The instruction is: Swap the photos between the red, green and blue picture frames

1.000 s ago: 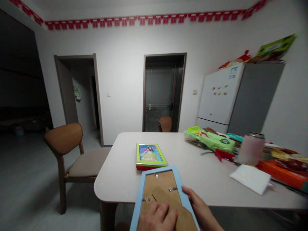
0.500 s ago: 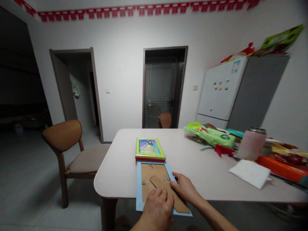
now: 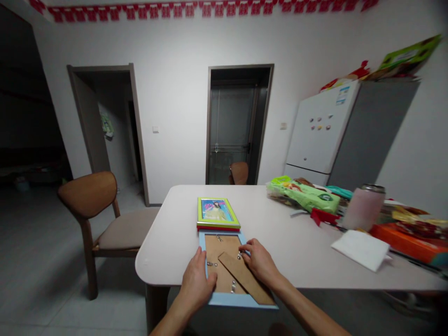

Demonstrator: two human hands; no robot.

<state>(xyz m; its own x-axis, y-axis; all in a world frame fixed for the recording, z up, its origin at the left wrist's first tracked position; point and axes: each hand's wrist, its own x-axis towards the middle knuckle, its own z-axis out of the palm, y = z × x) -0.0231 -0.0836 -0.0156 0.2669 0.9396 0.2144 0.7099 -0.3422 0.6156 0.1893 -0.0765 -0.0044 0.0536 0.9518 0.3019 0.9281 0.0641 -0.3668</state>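
A light-blue picture frame (image 3: 241, 300) lies face down, its near end past the table's front edge. Its brown backing board (image 3: 220, 251) faces up, with a slanted stand leg (image 3: 245, 277) and several small metal clips around the opening. My left hand (image 3: 196, 279) grips the frame's left side, thumb over the backing. On the right side my right hand (image 3: 261, 262) bends over the rim, its fingertips closed at a metal clip (image 3: 239, 255). Just beyond, a green-rimmed picture frame (image 3: 218, 223) with a picture of a figure in a pale dress rests on something red.
On the right of the white table (image 3: 168, 233) are a green packet (image 3: 311, 196), a pink jar (image 3: 364, 207), a folded white paper (image 3: 360, 249) and an orange box (image 3: 406, 242). A wooden chair (image 3: 87, 196) stands at the left. A fridge (image 3: 318, 130) is behind.
My left hand has moved from the lower backing to the frame's left side, uncovering a bottom clip. My right hand has shifted up from the right rim to the right clip.
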